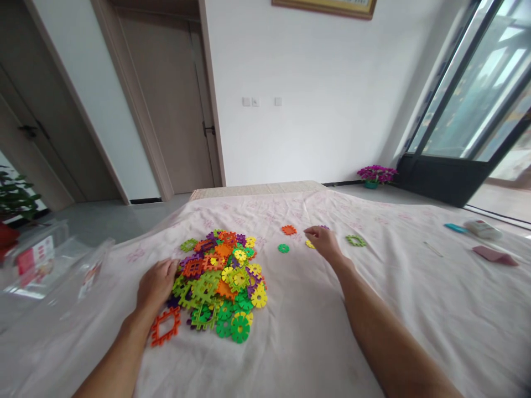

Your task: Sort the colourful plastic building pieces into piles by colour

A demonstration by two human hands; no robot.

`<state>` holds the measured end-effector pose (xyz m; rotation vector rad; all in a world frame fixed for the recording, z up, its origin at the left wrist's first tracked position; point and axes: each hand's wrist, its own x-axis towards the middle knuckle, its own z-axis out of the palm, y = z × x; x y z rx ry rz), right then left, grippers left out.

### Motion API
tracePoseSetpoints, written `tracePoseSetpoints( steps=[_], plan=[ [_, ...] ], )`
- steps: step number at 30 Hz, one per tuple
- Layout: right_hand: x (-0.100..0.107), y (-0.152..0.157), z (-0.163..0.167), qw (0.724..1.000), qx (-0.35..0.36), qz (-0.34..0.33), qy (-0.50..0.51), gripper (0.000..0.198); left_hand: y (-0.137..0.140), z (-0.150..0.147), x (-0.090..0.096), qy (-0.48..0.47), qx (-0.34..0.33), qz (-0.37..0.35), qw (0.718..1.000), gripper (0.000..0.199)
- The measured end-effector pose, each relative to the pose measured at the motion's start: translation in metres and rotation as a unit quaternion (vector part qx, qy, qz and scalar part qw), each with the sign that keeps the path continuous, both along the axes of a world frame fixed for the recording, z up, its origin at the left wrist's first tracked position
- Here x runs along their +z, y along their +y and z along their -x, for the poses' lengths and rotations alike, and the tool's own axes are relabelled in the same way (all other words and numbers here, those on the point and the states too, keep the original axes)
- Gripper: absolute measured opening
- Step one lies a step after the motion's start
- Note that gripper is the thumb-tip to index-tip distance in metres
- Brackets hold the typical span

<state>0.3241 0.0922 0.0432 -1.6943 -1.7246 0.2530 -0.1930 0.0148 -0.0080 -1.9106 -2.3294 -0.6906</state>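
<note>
Pale cloth under a bright heap

In front of you spreads a wrinkled, pale pink cloth (307, 342) with faint floral prints, a beige woven-looking strip (257, 189) showing at its far edge. Left of centre, you have a heap of plastic pieces (219, 276) in orange, purple, yellow and green, with an orange frame (156, 331) at its near-left side. Farther right lie, well spread, an orange piece (289, 230), a green disc (281, 249), a partly hidden yellow piece (309, 244) and a light-green frame (362, 242). Toward your far right rest a blue item (455, 228), a white packet (483, 229) and a pink item (495, 256).
</note>
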Motion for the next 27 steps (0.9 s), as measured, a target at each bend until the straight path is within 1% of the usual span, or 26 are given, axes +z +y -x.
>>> tracePoseSetpoints(
  steps=[1,3,4,6,8,11,13,15,18,21,24,26,27],
  plan=[
    [0.002,-0.002,0.018,0.997,0.075,0.01,0.029,0.024,0.0,0.0,0.0,0.003,0.001,-0.002,1.0,0.052],
    [0.005,-0.012,0.056,0.98,0.18,0.042,0.075,0.023,-0.001,0.0,0.001,0.007,-0.001,-0.001,1.0,0.051],
    [0.006,-0.018,0.073,0.97,0.22,0.057,0.086,0.023,-0.001,-0.001,0.002,0.009,-0.002,0.001,1.0,0.051],
    [0.008,-0.033,0.102,0.951,0.283,0.079,0.09,0.026,-0.001,-0.001,0.003,0.012,-0.004,0.007,1.0,0.05],
    [0.009,-0.047,0.124,0.943,0.316,0.081,0.067,0.03,-0.001,-0.002,0.004,0.013,-0.001,0.01,1.0,0.05],
    [0.01,-0.061,0.142,0.943,0.324,0.071,0.011,0.044,-0.001,-0.003,0.004,0.016,0.0,0.008,1.0,0.05],
    [0.007,-0.065,0.15,0.942,0.33,0.052,-0.02,0.054,-0.001,-0.003,0.004,0.017,-0.004,0.006,1.0,0.049],
    [0.003,-0.066,0.155,0.937,0.347,0.025,-0.041,0.055,-0.002,-0.003,0.004,0.017,-0.003,0.001,1.0,0.048],
    [-0.005,-0.065,0.16,0.934,0.354,-0.006,-0.046,0.05,-0.002,-0.004,0.005,0.018,-0.003,0.0,1.0,0.049],
    [-0.011,-0.064,0.161,0.934,0.356,-0.032,-0.009,0.043,-0.002,-0.004,0.006,0.022,-0.002,0.004,1.0,0.049],
    [-0.014,-0.064,0.163,0.927,0.367,-0.045,0.067,0.027,-0.002,-0.004,0.006,0.024,-0.003,0.007,1.0,0.049],
    [-0.014,-0.062,0.164,0.92,0.368,-0.033,0.133,0.02,-0.002,-0.004,0.006,0.023,-0.004,0.01,1.0,0.05],
    [-0.013,-0.06,0.163,0.916,0.363,-0.017,0.168,0.02,-0.002,-0.003,0.006,0.023,-0.004,0.011,1.0,0.05]
  ],
)
